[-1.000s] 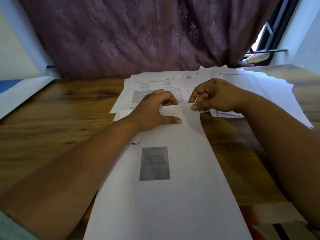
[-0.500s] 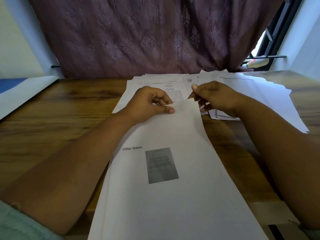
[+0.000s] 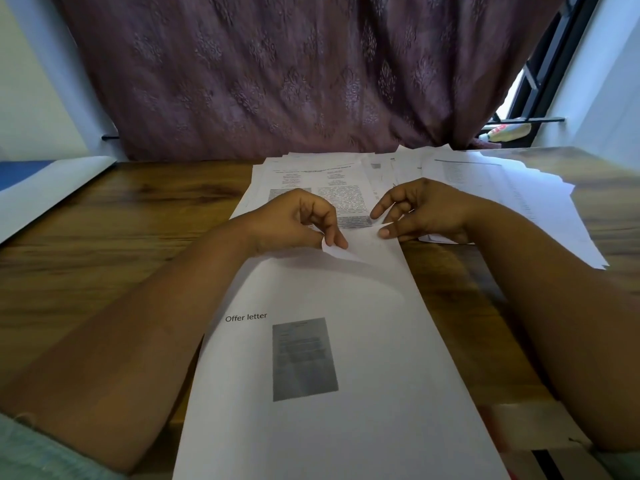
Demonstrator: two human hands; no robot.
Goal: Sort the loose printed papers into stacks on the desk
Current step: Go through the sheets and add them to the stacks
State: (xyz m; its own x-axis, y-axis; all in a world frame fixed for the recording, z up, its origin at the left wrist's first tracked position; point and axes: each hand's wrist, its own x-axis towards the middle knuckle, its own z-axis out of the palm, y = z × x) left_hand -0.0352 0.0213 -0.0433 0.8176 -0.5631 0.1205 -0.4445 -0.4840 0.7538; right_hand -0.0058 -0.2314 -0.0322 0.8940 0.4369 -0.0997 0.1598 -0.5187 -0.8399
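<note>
White "Offer letter" sheet [image 3: 346,341] lies near; printed paper stacks [image 3: 467,188] behind.

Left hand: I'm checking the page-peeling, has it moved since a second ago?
Yes. The left hand has lifted the corner of the Offer letter sheet, curling it up off the stack.

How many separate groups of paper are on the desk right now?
3: the offer letter sheets nearest, held at the far edge by both hands; a printed pile beyond them; a fanned pile on the right. Overlaps may hide more.
</note>
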